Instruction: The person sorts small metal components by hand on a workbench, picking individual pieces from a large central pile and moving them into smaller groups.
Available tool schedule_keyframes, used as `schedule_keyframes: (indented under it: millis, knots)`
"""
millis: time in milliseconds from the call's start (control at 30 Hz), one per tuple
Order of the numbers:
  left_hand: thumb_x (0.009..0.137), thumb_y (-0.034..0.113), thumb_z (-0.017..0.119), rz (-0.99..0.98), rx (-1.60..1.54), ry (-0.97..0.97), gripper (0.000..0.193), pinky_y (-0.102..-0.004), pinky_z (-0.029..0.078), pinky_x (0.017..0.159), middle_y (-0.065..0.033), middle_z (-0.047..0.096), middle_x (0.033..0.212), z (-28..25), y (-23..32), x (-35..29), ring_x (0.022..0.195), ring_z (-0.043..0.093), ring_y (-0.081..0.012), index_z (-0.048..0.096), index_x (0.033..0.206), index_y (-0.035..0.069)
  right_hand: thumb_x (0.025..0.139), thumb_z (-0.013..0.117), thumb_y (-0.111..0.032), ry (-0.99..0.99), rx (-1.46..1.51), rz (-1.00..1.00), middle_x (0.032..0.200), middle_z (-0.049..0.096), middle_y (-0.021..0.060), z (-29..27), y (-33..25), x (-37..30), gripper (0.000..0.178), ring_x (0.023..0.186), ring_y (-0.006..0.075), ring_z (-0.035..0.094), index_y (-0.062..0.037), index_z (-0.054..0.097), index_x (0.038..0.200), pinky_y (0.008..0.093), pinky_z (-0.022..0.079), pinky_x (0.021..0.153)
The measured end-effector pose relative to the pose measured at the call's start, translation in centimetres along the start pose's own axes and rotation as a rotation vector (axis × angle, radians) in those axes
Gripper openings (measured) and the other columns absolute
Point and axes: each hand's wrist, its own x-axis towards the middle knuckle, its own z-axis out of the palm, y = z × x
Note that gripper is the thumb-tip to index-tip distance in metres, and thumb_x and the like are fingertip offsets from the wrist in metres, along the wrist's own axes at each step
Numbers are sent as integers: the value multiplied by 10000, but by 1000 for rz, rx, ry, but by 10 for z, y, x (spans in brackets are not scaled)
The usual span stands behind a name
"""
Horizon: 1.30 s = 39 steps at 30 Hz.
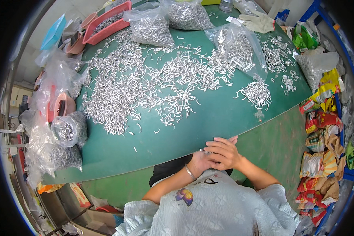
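My left hand [200, 161], with a silver bracelet [190, 172] at its wrist, is just at the table's front edge. Across it lies my right hand [223, 152], its fingers stretched out and close together. A tiny silvery spot [205, 152] shows where the two hands meet; whether it is a ring or a loose piece I cannot make out. Most of the left fingers are hidden under the right hand. Beyond them, small curved silvery metal pieces [114, 94] cover much of the green table [161, 149]. A smaller pile of long curved pieces [257, 93] lies at the right.
Clear bags of metal pieces [151, 29] stand at the back, and another bag [240, 51] lies at the right. A pink tray [108, 21] and more filled bags [69, 129] line the left side. A white glove [257, 21] rests at the far right. Colourful packages [318, 165] fill a blue rack.
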Motion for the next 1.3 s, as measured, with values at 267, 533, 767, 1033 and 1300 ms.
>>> schedule_keyframes:
  millis: [267,533,767,1033,1300]
  knots:
    - [1041,293,283,81,171,-39,446,-353,328,1106,-104,428,1399,-14,9,5,1305,409,-216,346,1414,56,762,697,-208,-51,-118,22,1145,669,72,6,-7,10,168,1158,269,595,-113,686,900,456,390,1020]
    - [1043,295,282,127,286,-59,443,-351,342,1091,-118,454,1358,-24,14,5,1288,422,-220,359,1395,38,789,642,-151,69,-101,-104,1179,662,102,31,3,-12,169,1156,265,609,-90,685,940,427,365,1041]
    - [1045,297,282,158,393,-82,442,-348,354,1079,-129,477,1322,-42,22,2,1273,433,-222,371,1379,22,791,625,-126,121,-117,-214,1132,668,113,47,9,-28,221,1143,291,614,-65,681,996,419,377,1030]
    - [1047,300,281,176,582,-160,443,-346,367,1064,-142,503,1281,-64,38,7,1256,447,-226,385,1360,4,786,638,-115,207,-110,-172,1089,660,94,58,3,-26,189,1105,296,621,-81,679,968,451,403,1009]
    - [1052,292,301,276,1038,-110,408,-333,395,1026,-122,555,1191,-75,48,-10,1200,484,-216,464,1280,-4,750,651,-197,314,61,-150,1044,639,123,80,-17,-22,247,1038,318,624,-66,669,959,498,440,942]
